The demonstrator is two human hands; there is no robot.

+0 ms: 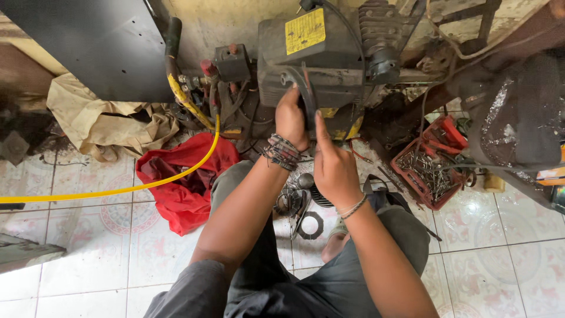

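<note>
A dark curved belt guard point(306, 94) is gripped against the compressor point(318, 59) front by the left hand point(291, 118); the right hand point(332, 165), just below it, is pressed to its lower edge, index finger extended upward.

I saw soft, even daylight with no hard shadows. The floor tiles point(118, 235) at lower left glared pale, nearly washed out, while the machine point(318, 65) sat in murky shade. Focus held at centre; the wide lens bent and stretched the frame's edges.
</note>
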